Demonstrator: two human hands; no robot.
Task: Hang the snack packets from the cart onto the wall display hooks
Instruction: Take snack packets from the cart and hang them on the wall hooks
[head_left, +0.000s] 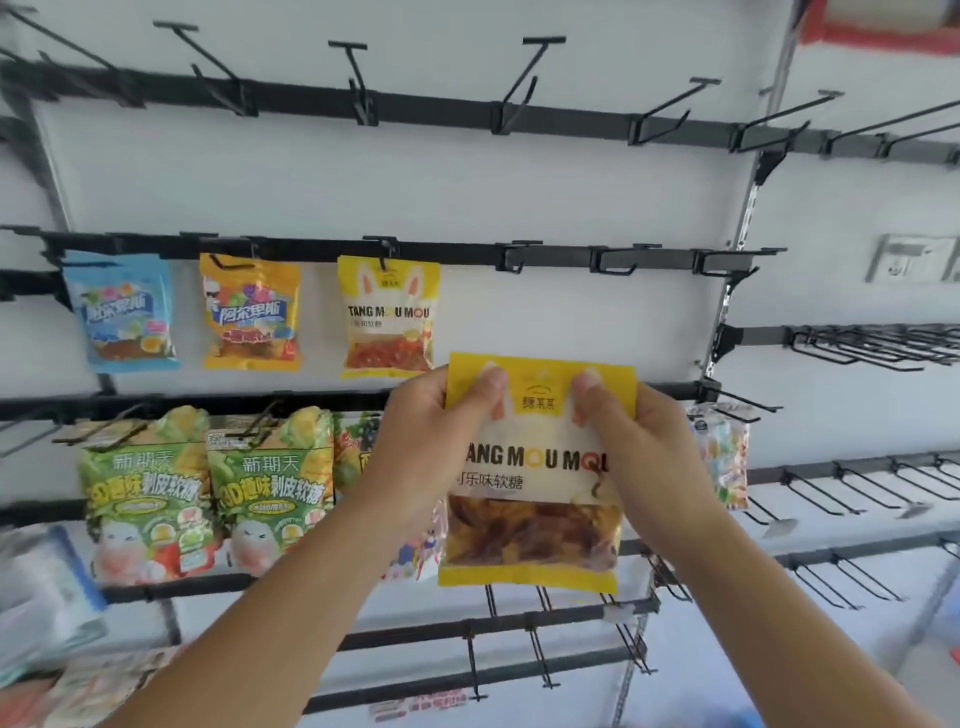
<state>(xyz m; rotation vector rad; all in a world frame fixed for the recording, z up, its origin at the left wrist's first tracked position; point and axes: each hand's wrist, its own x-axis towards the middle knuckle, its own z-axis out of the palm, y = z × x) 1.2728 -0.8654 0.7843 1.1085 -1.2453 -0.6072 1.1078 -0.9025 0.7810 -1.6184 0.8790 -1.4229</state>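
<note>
A yellow Tang Mou Mou gummy packet (535, 467) is held upright in front of the wall display. My left hand (431, 441) pinches its top left corner, thumb on the front. My right hand (639, 441) pinches the top right corner the same way. The packet's top edge sits below the second rail, where several black hooks (615, 260) stand bare to the right of a hanging matching yellow packet (387, 317). The cart is out of view.
A blue packet (124, 312) and an orange packet (252, 312) hang left of the yellow one. Green packets (270, 483) fill the third rail at left, and a clear candy bag (722, 452) hangs at right. The top rail's hooks (358, 78) are bare. A wall socket (914, 257) is at right.
</note>
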